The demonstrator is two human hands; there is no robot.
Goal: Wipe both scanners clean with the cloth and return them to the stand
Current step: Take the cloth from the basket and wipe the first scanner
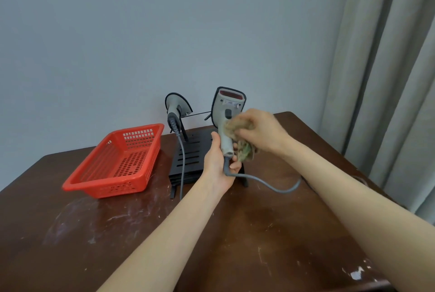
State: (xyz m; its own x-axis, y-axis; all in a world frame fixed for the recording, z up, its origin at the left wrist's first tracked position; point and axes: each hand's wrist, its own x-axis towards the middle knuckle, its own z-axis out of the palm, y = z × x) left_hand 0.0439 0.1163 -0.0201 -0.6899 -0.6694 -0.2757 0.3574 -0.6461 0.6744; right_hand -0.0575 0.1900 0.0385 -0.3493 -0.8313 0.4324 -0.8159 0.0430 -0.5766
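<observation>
My left hand grips the lower handle of a grey scanner, held upright above the black stand, its red window facing me. My right hand holds a crumpled tan cloth pressed against the scanner's handle. The grey cable of this scanner loops down onto the table to the right. A second grey scanner hangs on the stand's left hook, its cable running down over the stand.
A red perforated plastic basket with nothing in it sits left of the stand on the scuffed brown table. A grey wall is behind. Grey curtains hang at the right, past the table's edge.
</observation>
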